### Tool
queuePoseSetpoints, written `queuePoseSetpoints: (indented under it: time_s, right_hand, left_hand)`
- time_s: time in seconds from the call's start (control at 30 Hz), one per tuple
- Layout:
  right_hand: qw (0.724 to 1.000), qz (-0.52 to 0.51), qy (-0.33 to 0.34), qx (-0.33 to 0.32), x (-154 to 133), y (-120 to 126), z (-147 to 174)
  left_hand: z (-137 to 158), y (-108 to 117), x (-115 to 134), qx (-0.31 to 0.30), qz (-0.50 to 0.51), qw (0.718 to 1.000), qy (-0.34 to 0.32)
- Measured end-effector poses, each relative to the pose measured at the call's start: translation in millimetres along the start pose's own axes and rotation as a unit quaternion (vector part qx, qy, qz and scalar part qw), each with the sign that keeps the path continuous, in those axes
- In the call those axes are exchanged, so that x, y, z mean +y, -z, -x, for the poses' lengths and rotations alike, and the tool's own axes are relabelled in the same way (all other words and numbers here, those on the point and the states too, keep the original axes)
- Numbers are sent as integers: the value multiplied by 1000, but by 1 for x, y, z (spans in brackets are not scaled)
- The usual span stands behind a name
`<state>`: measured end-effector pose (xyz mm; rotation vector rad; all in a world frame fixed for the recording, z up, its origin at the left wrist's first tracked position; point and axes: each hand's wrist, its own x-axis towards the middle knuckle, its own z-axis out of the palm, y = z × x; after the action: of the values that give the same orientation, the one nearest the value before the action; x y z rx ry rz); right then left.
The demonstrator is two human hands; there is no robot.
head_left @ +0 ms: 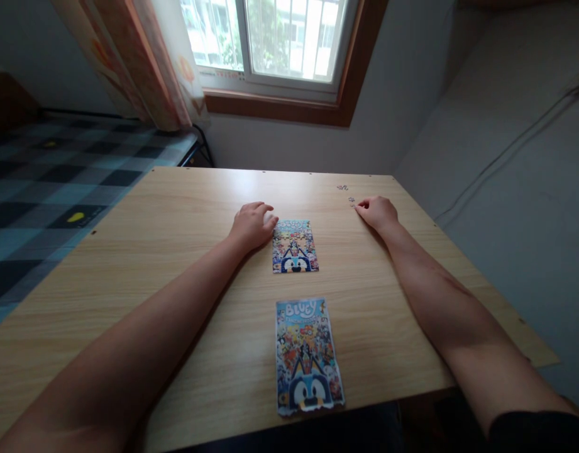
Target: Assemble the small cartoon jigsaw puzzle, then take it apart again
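A partly assembled jigsaw puzzle (296,261) lies flat on the table, with a blue cartoon dog's face at its near end and gaps across its middle. My left hand (254,225) rests at its upper left edge, fingers loosely bent and apart. To the right, my right hand (378,212) is closed in a pinch at a small puzzle piece (352,206) on the tabletop. Just beyond lie another loose piece (351,199) and a small group of pieces (342,187). Nearer to me is a torn-edged picture sheet (308,358) with the same cartoon design.
The wooden table (199,264) reaches toward a wall with a window (289,44) and an orange curtain (133,56). A bed with a checked cover (72,163) stands on the left. A cable (501,148) runs along the right wall.
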<state>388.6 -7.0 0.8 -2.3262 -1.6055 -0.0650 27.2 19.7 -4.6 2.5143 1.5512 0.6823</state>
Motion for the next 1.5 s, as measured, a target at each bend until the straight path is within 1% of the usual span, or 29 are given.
queuePoseSetpoints:
  time_s: [0.33, 0.63, 0.87, 0.97, 1.03, 1.1, 1.17, 1.23, 1.3, 1.37, 1.43, 1.5]
  right_hand:
    - [1000, -17, 1, 3, -3, -3, 1]
    - [999, 7, 22, -26, -11, 0, -1]
    - [999, 17, 37, -26, -13, -2, 0]
    - [999, -16, 32, -25, -11, -4, -1]
    - [994, -93, 26, -41, -10, -3, -1]
    - [980, -180, 28, -76, -11, -2, -1]
    - [960, -248, 37, -127, -16, 2, 2]
    - [931, -306, 47, -195, -27, 7, 7]
    - [889, -365, 66, -269, -43, 12, 15]
    - [863, -383, 95, -316, -61, 14, 25]
    - [849, -388, 118, -339, -79, 12, 36]
    - [834, -403, 137, -351, -92, 8, 47]
  left_hand:
    - [1, 1, -1, 3, -15, 1000, -1]
    - [1, 0, -4, 2, -25, 1000, -3]
    - [0, -2, -8, 8, -30, 999, -11]
    - [0, -2, -9, 9, -26, 999, -18]
    - [0, -3, -10, 13, -25, 999, -20]
    - [0, -4, -10, 16, -23, 999, -21]
    - [0, -4, -10, 16, -18, 1000, -20]
    - [1, -3, -9, 19, -13, 1000, -21]
    - [2, -1, -6, 27, -5, 999, -38]
    - [4, 2, -1, 41, 10, 995, -85]
    - [7, 6, 5, 49, 30, 986, -155]
    - [10, 10, 11, 42, 54, 974, -218]
